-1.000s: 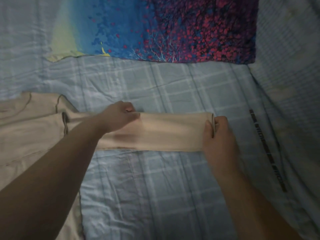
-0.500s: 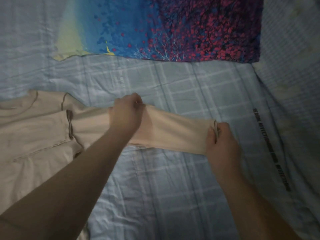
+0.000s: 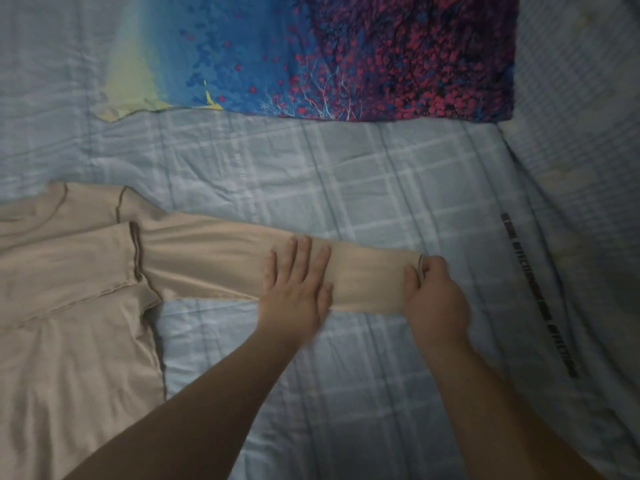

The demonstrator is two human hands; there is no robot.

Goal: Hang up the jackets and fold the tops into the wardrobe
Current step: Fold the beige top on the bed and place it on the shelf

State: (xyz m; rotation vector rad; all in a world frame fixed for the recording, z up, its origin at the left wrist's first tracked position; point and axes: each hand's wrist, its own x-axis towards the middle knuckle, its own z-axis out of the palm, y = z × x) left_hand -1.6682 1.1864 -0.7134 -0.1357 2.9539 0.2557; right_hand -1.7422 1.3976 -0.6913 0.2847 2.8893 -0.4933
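**While stretched flat on the bed: one beige top, one sleeve, two hands**

Where counted: one beige long-sleeved top [image 3: 69, 306], one plaid bed sheet [image 3: 363, 188], one printed pillowcase [image 3: 329, 53], two bare hands.

Top lying at 9 o'clock on the pale blue plaid sheet, body cut off by the left and bottom edges, so hem and far side not visible. One sleeve [image 3: 214, 261] drawn out toward 3 o'clock across the middle; a second sleeve apparently folded over the chest, hard to confirm in the dim light.

Left hand [image 3: 298, 289] spread flat, fingers extended and close together, pressing down on the sleeve near centre. Right hand [image 3: 433, 296] at roughly 4 o'clock from centre, closed in a pinch on the cuff [image 3: 420, 261], thumb and fingers gripping its edge. Both forearms entering from 6 o'clock.

Pillowcase at 12 o'clock, blue and purple with red blossoms, top cut off. Dark printed lettering [image 3: 540, 296] on the sheet at 3 o'clock, too blurred to read. No wardrobe or container in view.
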